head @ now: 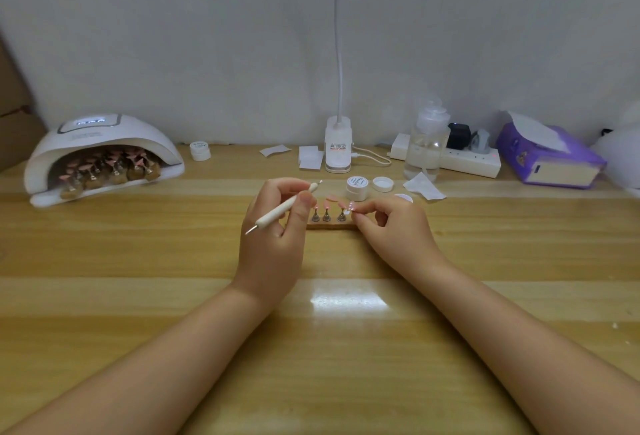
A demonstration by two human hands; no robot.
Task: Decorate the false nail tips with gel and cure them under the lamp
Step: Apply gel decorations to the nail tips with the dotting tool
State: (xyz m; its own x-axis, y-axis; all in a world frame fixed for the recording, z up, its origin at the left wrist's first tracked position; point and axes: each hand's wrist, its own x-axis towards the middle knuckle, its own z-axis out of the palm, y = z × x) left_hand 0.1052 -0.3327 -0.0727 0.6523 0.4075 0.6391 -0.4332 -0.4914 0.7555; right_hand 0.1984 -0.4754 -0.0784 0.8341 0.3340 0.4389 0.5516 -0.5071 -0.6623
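Centre of frame, on wooden table (138,296): small wooden stand (330,226) carrying metal holders topped with pink nail tips (331,198).

Left hand (273,227), just left of stand: fingers curled round white dotting tool (285,208), held pen-fashion, one metal point aimed lower left, other up past the thumb. Not touching any tip.

Right hand (391,227), just right of stand: thumb and forefinger pinched on the rightmost tip or its holder; cannot tell which. White dots visible on that tip (350,206).

Just behind stand: open gel pot (357,188), its lid (383,184) alongside, a wipe (424,188) further right.

Left edge of frame: curing lamp (100,157), display lit, second stand of pink tips (114,166) inside.

Handling, judged not seen:
- Tips likely feather-light, thin, stiff plastic; glossy, so slippery; easily flicked off a holder.
- Uncured gel probably wet and smearable; top face best left untouched.
- Safest hold: sidewalls of tip, or the metal holder beneath.
- For transfer to lamp, better to lift whole stand by its wooden ends, kept level.
- Dotting tool light and rigid; light pen grip near the working point for control.

Upper right of frame: clear bottle (426,144), power strip (467,159), purple tissue box (550,157). Clip lamp (338,147) at centre back.
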